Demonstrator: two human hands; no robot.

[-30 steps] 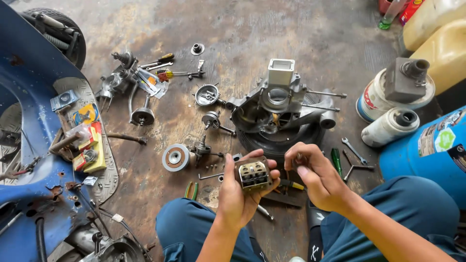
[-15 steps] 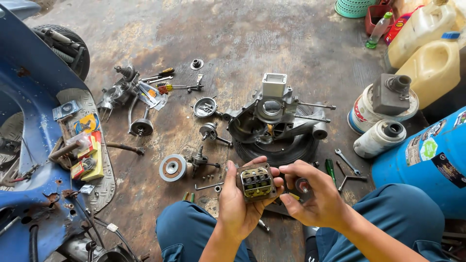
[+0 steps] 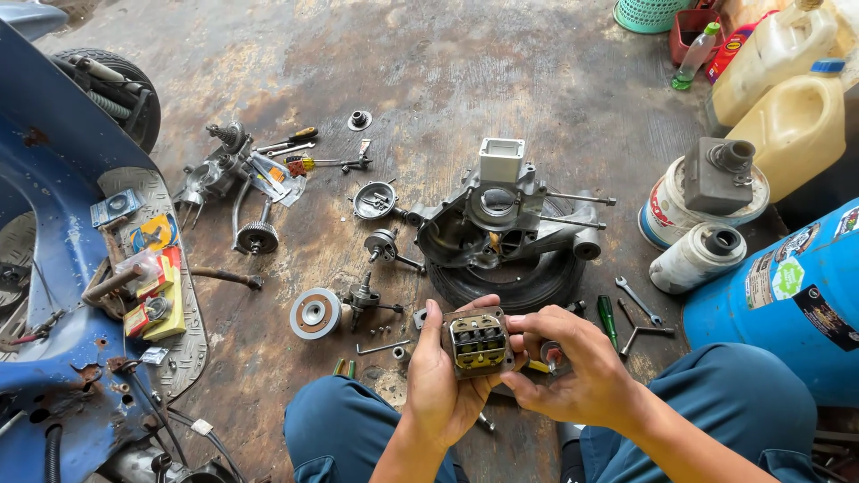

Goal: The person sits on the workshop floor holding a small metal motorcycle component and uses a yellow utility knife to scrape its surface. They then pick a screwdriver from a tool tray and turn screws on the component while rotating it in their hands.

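Observation:
My left hand (image 3: 438, 380) holds a small square metal engine part (image 3: 478, 343) with brass-coloured slots, face up, in front of my knees. My right hand (image 3: 573, 367) grips the same part by its right edge, fingers curled. Just beyond the hands a grey engine casing (image 3: 501, 215) rests on a black tyre (image 3: 510, 282) on the stained concrete floor.
Loose parts lie to the left: a pulley disc (image 3: 314, 313), a crank piece (image 3: 367, 298), a round cover (image 3: 374, 199), screwdrivers (image 3: 309, 164). A blue scooter body (image 3: 54, 295) fills the left edge. A wrench (image 3: 637, 300), cans (image 3: 698, 258), jugs (image 3: 792, 130) and a blue drum (image 3: 787, 295) stand at right.
Both hands have kept hold of the square part. My right hand moved from beside it onto its right edge. The view shifted slightly, so the floor items sit lower.

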